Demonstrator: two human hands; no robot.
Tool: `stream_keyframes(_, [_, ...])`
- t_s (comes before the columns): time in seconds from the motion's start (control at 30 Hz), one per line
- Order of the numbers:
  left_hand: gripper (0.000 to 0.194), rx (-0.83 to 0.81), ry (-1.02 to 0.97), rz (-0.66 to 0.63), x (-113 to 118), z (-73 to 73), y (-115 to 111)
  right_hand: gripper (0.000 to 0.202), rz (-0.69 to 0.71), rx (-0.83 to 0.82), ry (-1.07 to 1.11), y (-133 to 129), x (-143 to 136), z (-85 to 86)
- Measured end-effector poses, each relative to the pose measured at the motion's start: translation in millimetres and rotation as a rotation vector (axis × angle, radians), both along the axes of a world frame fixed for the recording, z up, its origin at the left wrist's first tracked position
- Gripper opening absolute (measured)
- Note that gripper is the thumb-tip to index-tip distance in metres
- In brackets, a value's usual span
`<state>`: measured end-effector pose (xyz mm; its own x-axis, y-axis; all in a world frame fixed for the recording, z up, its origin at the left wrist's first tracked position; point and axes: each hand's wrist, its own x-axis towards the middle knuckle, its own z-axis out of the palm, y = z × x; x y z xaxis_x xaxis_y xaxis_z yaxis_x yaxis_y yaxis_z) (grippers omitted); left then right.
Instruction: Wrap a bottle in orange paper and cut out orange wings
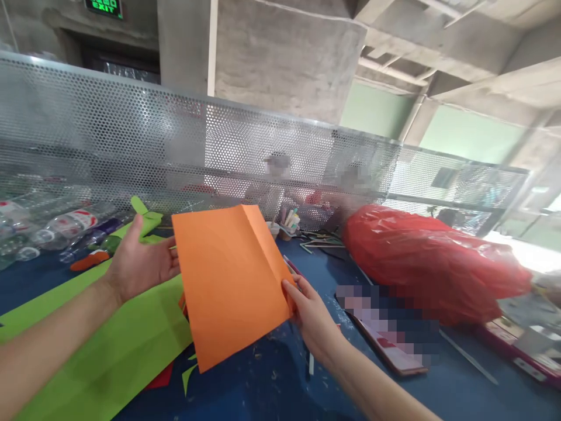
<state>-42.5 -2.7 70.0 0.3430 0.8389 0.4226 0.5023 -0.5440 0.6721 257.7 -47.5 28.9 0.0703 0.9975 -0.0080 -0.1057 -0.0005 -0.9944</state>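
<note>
An orange sheet of paper (232, 280), creased near its right side, is held up above the blue table. My right hand (313, 310) pinches its lower right edge between thumb and fingers. At the sheet's left edge, my left hand (144, 257) is spread with the thumb up; its fingertips reach the edge and partly go behind it. Beneath the left arm lies a large green sheet (114, 345). A small green scrap (187, 377) and a bit of red paper (160, 377) rest on the table near it.
Plastic bottles (70, 225) lie at the left. A red plastic bag (421, 251) bulges at the right, with a phone-like slab (381, 333) before it. A cup of markers (289, 225) stands at the back, near a perforated metal screen (175, 134); people are blurred beyond it.
</note>
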Motion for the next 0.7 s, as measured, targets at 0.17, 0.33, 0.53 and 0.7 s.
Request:
stream_keyframes(0.17, [0.065, -0.769, -0.679, -0.334, 23.4, -21.4, -4.5, 0.029, 0.002, -0.051, 0.08, -1.0, -0.9, -1.3])
stream_keyframes(0.33, [0.08, -0.853, -0.752, -0.121, 53.9, -39.8, -15.5, 0.031, 0.091, -0.079, 0.119, -4.7, -5.0, -0.5])
stream_keyframes(0.53, [0.05, -0.871, -0.791, -0.04, 65.4, -54.8, -20.3, 0.052, 0.322, -0.065, 0.217, -8.4, -7.6, -4.7])
stream_keyframes(0.7, [0.038, -0.852, -0.798, 0.086, 69.6, -63.2, -23.8, 0.035, 0.316, -0.083, 0.25, -9.6, -6.8, -9.5])
